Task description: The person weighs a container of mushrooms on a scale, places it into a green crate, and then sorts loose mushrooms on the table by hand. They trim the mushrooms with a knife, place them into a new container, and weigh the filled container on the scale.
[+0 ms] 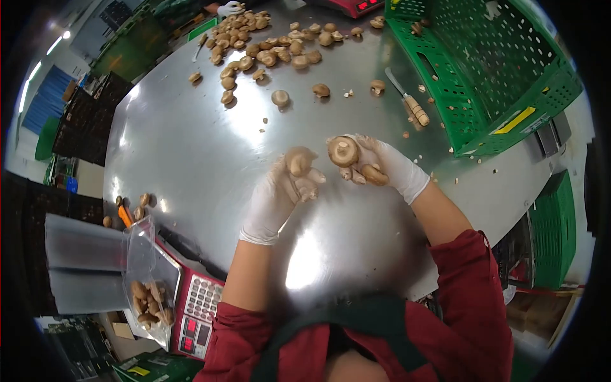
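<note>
My left hand point(283, 188), in a white glove, holds a brown mushroom point(299, 161) between its fingers above the metal table point(191, 153). To the right, my right hand point(369, 162), also gloved, is closed around two mushrooms: one point(344, 151) shows its stem side, the other point(374, 175) lies lower against the fingers. The two hands are a small gap apart. Beyond them, single mushrooms point(280, 98) lie on the table in front of a large pile of mushrooms point(267, 56).
A knife point(415, 109) lies beside a green crate point(464, 121) at the right. At the lower left, a bag of mushrooms point(151, 299) rests on a red scale point(197, 312), near an orange-handled tool point(125, 216). Another person's gloved hand point(230, 9) is at the far edge.
</note>
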Demonstrator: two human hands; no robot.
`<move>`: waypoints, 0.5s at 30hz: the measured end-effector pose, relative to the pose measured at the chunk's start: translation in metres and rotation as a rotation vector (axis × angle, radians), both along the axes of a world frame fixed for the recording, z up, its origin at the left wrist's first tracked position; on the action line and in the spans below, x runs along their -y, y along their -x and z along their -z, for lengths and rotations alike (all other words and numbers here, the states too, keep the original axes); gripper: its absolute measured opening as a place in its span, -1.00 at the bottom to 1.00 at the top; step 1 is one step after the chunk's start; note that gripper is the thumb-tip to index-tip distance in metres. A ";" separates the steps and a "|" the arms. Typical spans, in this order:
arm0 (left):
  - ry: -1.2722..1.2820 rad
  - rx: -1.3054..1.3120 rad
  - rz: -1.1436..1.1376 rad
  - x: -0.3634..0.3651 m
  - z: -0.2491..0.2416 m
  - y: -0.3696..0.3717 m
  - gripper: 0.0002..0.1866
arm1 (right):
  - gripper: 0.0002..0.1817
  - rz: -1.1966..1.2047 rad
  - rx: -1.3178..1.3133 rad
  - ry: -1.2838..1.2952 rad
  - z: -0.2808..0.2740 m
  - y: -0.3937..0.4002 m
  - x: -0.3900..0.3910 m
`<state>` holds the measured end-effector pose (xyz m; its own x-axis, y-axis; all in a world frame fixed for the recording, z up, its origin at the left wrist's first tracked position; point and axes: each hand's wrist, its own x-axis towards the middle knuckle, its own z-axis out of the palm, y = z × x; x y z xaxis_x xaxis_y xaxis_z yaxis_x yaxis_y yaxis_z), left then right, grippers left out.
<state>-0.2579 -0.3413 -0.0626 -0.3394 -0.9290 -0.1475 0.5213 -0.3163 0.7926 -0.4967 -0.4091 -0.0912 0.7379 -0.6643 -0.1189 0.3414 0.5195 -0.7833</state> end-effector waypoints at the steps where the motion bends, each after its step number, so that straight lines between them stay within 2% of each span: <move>1: 0.040 -0.053 0.055 -0.006 0.000 -0.004 -0.47 | -0.48 0.019 -0.030 0.000 0.001 -0.004 -0.007; 7: 0.072 -0.108 0.012 -0.043 -0.004 -0.014 -0.52 | -0.46 -0.032 0.027 0.091 -0.012 -0.022 -0.043; 10: -0.017 -0.175 -0.070 -0.066 -0.015 -0.016 -0.53 | -0.46 -0.097 0.050 0.049 -0.014 -0.033 -0.054; 15: -0.080 -0.366 -0.065 -0.098 -0.018 -0.035 -0.52 | -0.48 -0.060 0.023 -0.014 -0.016 -0.059 -0.071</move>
<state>-0.2227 -0.2434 -0.0444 -0.3238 -0.9408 -0.1004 0.7862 -0.3266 0.5246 -0.4378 -0.3385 -0.0750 0.7791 -0.6171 -0.1105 0.3270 0.5504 -0.7682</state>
